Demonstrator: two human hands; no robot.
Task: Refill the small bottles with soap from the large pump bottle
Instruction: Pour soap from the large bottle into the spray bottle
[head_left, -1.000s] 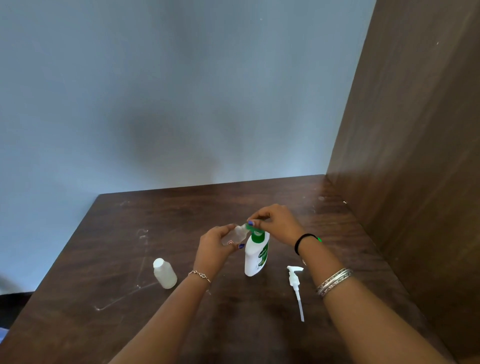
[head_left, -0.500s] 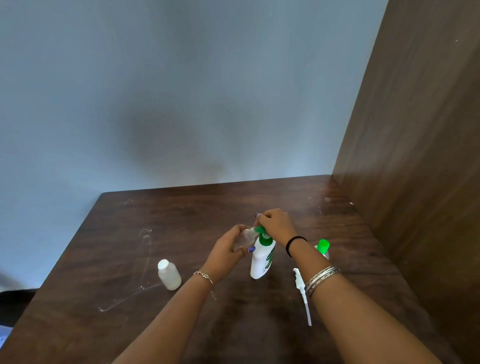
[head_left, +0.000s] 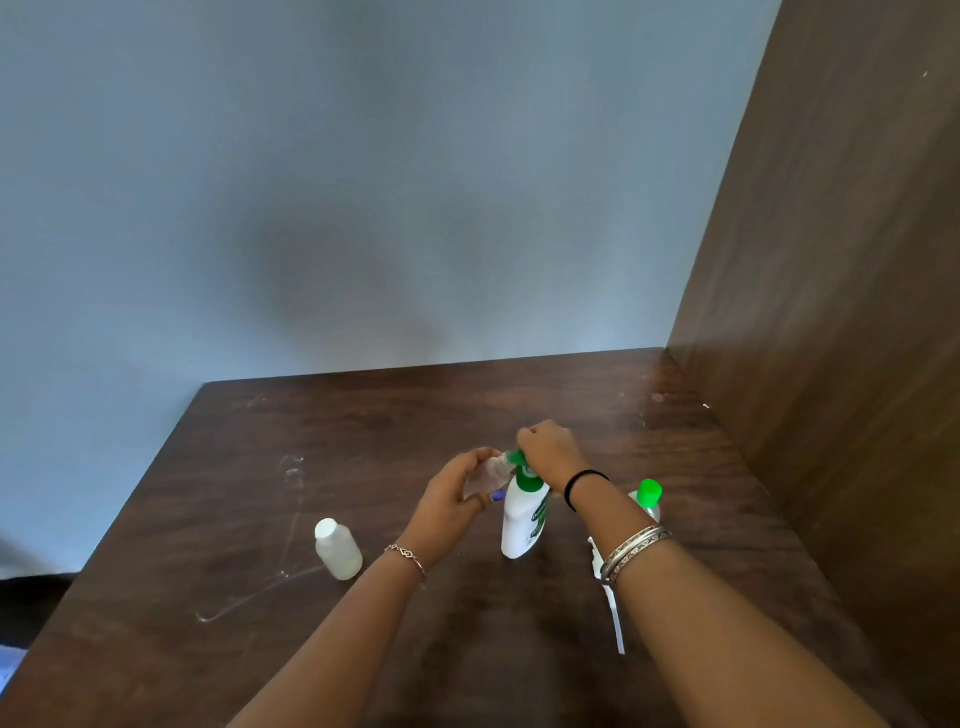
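My left hand (head_left: 457, 499) grips a small clear bottle (head_left: 485, 473), tilted with its mouth toward the right. My right hand (head_left: 550, 452) pinches the green cap (head_left: 515, 457) at that mouth. Directly below them the large white soap bottle (head_left: 522, 525) with a green neck stands upright on the table, its pump removed. The white pump (head_left: 615, 618) lies on the table to the right, partly hidden by my right forearm. A small white bottle (head_left: 338, 550) stands capped at the left. Another small bottle with a green cap (head_left: 648, 493) stands behind my right wrist.
The dark wooden table (head_left: 363, 441) meets a grey wall at the back. A tall brown wooden panel (head_left: 831, 312) closes off the right side. Pale scratch marks cross the table's left part.
Both hands stay together at the clear bottle's green cap. The view has shifted slightly, and the green-capped small bottle behind my right wrist has come into sight.
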